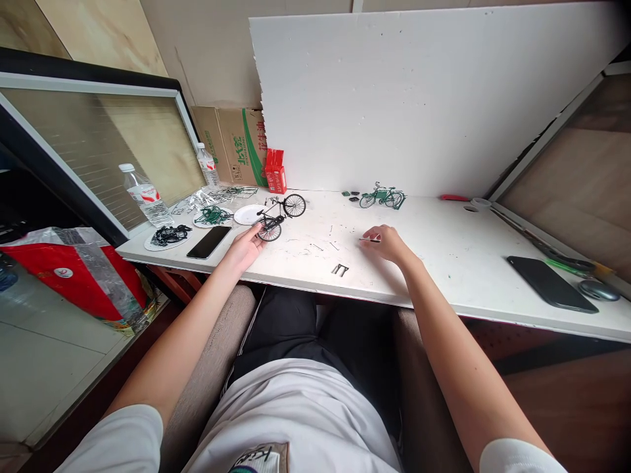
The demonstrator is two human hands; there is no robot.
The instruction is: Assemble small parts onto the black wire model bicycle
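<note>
My left hand is closed on the rear wheel side of a small black model bicycle, tilted above the table. To the right, my right hand is low over the table, its fingers pinching a thin dark stick-like piece whose kind I cannot make out. Between the hands lie several tiny loose bits and thin rods on the white table. Nearer the front edge is a small dark frame-shaped part. A green model bicycle stands at the back.
At left are paper plates with black parts and green parts, a phone and a water bottle. A red box stands behind. On the right lie another phone and a mouse. A white board rises at the back.
</note>
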